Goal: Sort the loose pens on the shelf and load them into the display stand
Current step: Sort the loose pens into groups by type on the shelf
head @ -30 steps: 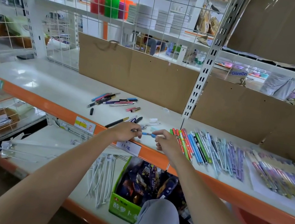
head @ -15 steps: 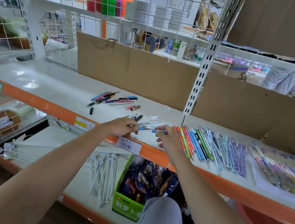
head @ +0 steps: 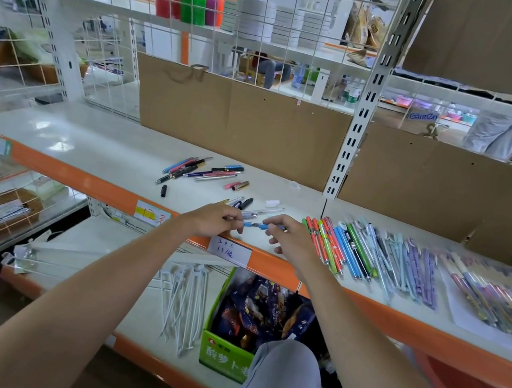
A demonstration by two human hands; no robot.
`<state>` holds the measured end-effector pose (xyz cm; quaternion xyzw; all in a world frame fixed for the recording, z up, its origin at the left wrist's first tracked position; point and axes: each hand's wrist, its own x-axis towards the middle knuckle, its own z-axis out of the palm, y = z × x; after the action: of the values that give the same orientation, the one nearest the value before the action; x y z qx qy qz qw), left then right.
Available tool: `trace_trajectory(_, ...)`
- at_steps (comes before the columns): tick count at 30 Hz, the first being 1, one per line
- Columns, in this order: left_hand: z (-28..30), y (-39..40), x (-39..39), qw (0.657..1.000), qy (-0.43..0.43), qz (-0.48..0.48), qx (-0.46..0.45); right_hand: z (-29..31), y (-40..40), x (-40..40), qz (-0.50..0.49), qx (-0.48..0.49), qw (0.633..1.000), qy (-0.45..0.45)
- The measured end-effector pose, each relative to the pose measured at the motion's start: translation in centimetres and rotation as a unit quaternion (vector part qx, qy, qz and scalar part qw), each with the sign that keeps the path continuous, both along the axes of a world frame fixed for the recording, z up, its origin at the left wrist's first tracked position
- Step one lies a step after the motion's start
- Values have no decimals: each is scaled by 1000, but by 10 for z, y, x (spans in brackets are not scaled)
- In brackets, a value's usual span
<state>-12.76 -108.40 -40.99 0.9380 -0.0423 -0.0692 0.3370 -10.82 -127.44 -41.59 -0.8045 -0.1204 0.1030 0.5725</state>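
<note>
- Our left hand [head: 214, 220] and right hand [head: 291, 238] pinch opposite ends of a blue pen [head: 257, 225], fingers curled, at frame centre
- It hovers over the shelf [head: 93, 146] front edge
- Sorted pens [head: 373, 254] lie right

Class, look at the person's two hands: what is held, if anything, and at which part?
A slim blue pen, held level between both hands: left hand pinches its left end, right hand its right end.
</note>
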Motion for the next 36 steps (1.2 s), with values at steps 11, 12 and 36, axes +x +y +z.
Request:
trace_trajectory(11, 0, -6, 5, 986, -165, 25, -6, 4, 20, 7, -8, 67, 996, 51)
trace_trajectory(12, -1, -6, 5, 982, -187, 25, 2, 6, 21, 8, -14, 89, 993, 77)
trace_trajectory(36, -24, 36, 35, 966, -199, 156, 58, 32, 12, 46, -41, -228, 973, -21)
